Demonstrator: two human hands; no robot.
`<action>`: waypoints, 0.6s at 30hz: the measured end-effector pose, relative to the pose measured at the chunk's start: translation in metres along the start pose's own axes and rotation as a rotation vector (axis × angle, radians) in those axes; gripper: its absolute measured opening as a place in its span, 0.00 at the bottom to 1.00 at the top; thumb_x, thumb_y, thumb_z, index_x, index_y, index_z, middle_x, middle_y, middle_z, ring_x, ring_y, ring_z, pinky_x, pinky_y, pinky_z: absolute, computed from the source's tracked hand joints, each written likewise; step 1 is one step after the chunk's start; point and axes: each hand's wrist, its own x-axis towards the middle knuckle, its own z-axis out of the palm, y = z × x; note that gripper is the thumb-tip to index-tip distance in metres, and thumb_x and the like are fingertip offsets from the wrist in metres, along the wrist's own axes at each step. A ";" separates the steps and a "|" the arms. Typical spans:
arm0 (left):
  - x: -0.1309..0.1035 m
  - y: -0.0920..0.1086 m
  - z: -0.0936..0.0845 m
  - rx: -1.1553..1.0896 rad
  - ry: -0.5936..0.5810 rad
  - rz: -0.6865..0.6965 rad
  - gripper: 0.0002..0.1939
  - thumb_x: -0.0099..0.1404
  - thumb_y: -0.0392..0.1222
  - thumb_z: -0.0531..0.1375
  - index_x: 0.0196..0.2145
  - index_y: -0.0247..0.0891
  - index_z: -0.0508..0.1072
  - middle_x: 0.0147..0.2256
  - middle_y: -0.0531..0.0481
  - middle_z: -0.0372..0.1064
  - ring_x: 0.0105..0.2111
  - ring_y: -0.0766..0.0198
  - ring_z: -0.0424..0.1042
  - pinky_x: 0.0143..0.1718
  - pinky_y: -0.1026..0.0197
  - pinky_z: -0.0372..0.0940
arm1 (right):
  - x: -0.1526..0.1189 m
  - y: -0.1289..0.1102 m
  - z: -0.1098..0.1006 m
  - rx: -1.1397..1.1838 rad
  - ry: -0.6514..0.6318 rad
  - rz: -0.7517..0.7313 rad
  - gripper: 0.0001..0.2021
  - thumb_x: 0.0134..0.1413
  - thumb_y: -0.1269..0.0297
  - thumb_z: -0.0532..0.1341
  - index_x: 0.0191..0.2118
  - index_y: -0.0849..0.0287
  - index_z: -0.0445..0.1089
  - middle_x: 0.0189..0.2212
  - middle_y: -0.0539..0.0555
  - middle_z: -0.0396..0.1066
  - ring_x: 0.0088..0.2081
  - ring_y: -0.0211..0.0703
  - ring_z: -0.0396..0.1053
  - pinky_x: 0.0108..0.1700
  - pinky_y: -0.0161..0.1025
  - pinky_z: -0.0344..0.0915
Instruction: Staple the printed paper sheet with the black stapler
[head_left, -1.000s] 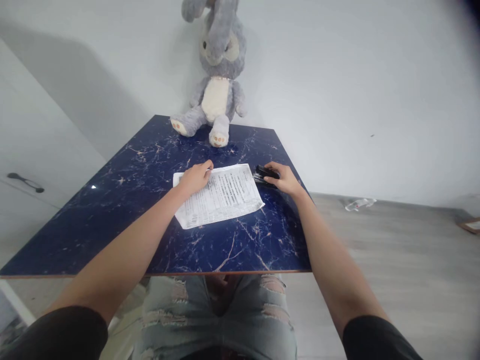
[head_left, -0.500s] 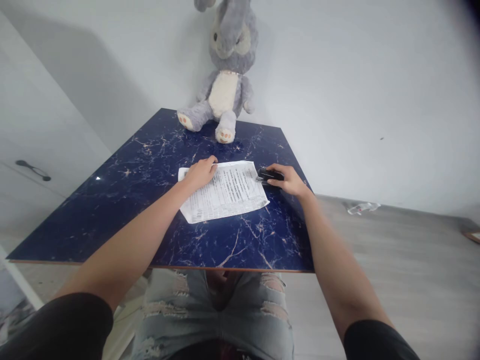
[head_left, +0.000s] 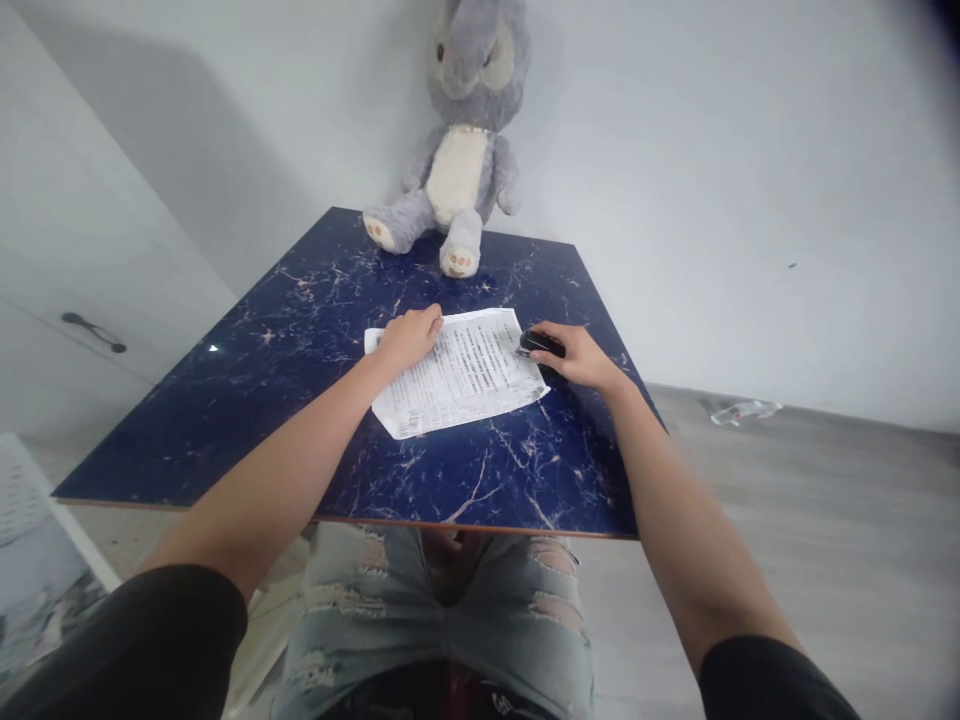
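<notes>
Printed sheet (head_left: 480, 375) lies mid-surface (head_left: 480, 475), its dense dark lines of text too small to read; the left grip (head_left: 409, 338) rests over its far left part with fingers at the far edge, and whether it pinches or only presses the paper cannot be told. Right grip (head_left: 571, 354) is clamped around a black stapler (head_left: 543, 345), whose left end meets the sheet's right edge. Grey plush toy (head_left: 459, 170) sits at the far edge; white marking on dark cloth (head_left: 420, 702), near side, is unreadable.
</notes>
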 end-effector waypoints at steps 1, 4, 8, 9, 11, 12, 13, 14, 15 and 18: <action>0.000 0.000 0.000 -0.003 0.002 -0.006 0.19 0.80 0.47 0.45 0.52 0.40 0.72 0.43 0.38 0.77 0.41 0.48 0.77 0.42 0.52 0.66 | 0.000 0.000 0.000 0.005 -0.005 -0.002 0.16 0.64 0.50 0.63 0.49 0.56 0.74 0.43 0.56 0.78 0.41 0.49 0.74 0.46 0.46 0.66; 0.001 -0.002 0.001 -0.015 0.021 -0.011 0.19 0.79 0.46 0.46 0.51 0.40 0.73 0.42 0.39 0.77 0.41 0.49 0.77 0.42 0.52 0.65 | -0.001 0.001 -0.002 0.006 -0.017 -0.013 0.15 0.64 0.52 0.63 0.49 0.57 0.75 0.42 0.55 0.78 0.40 0.49 0.74 0.45 0.45 0.66; 0.002 -0.005 0.002 -0.070 0.033 0.002 0.18 0.79 0.46 0.47 0.50 0.41 0.74 0.40 0.41 0.77 0.40 0.50 0.76 0.42 0.52 0.65 | -0.002 0.004 -0.004 0.000 -0.025 -0.011 0.16 0.63 0.52 0.64 0.50 0.57 0.76 0.43 0.56 0.79 0.42 0.51 0.75 0.46 0.47 0.68; 0.003 -0.006 0.002 -0.094 0.025 0.015 0.17 0.78 0.46 0.47 0.50 0.42 0.75 0.40 0.42 0.77 0.40 0.50 0.76 0.42 0.53 0.65 | -0.003 0.005 -0.005 0.000 -0.016 -0.012 0.17 0.63 0.52 0.64 0.51 0.57 0.76 0.44 0.57 0.79 0.43 0.52 0.76 0.48 0.48 0.69; 0.004 -0.008 0.003 -0.140 0.005 0.054 0.17 0.78 0.47 0.48 0.49 0.43 0.76 0.40 0.43 0.77 0.41 0.51 0.75 0.42 0.54 0.64 | -0.003 0.008 -0.005 -0.003 0.011 -0.023 0.18 0.63 0.53 0.64 0.52 0.57 0.77 0.47 0.58 0.79 0.46 0.54 0.76 0.51 0.50 0.70; 0.004 -0.009 0.004 -0.156 -0.006 0.075 0.16 0.78 0.47 0.49 0.48 0.43 0.76 0.40 0.43 0.77 0.41 0.52 0.75 0.41 0.55 0.64 | -0.003 0.008 -0.005 -0.005 0.026 -0.031 0.18 0.63 0.53 0.64 0.53 0.57 0.77 0.48 0.59 0.79 0.48 0.56 0.76 0.53 0.52 0.70; 0.005 -0.010 0.005 -0.166 -0.014 0.092 0.16 0.78 0.47 0.49 0.48 0.43 0.76 0.40 0.43 0.77 0.40 0.52 0.75 0.41 0.55 0.63 | -0.003 0.009 -0.005 -0.008 0.040 -0.041 0.18 0.63 0.54 0.63 0.53 0.57 0.76 0.49 0.59 0.79 0.49 0.57 0.76 0.54 0.53 0.70; 0.005 -0.010 0.005 -0.171 -0.020 0.106 0.16 0.77 0.47 0.49 0.47 0.43 0.76 0.40 0.43 0.77 0.39 0.53 0.75 0.41 0.55 0.63 | -0.003 0.009 -0.005 -0.013 0.050 -0.052 0.18 0.64 0.55 0.63 0.54 0.57 0.76 0.50 0.59 0.78 0.50 0.57 0.76 0.55 0.54 0.70; 0.006 -0.011 0.006 -0.178 -0.028 0.121 0.16 0.77 0.47 0.50 0.46 0.43 0.76 0.40 0.44 0.77 0.38 0.53 0.75 0.40 0.56 0.63 | -0.002 0.010 -0.005 -0.020 0.058 -0.064 0.18 0.64 0.56 0.62 0.55 0.57 0.76 0.50 0.60 0.78 0.50 0.58 0.76 0.56 0.55 0.69; 0.006 -0.012 0.009 -0.248 -0.086 0.216 0.16 0.78 0.47 0.49 0.44 0.42 0.76 0.38 0.45 0.77 0.36 0.56 0.74 0.40 0.56 0.63 | -0.001 0.009 -0.007 -0.049 0.052 -0.102 0.17 0.65 0.60 0.60 0.57 0.55 0.75 0.49 0.60 0.78 0.50 0.58 0.75 0.56 0.59 0.68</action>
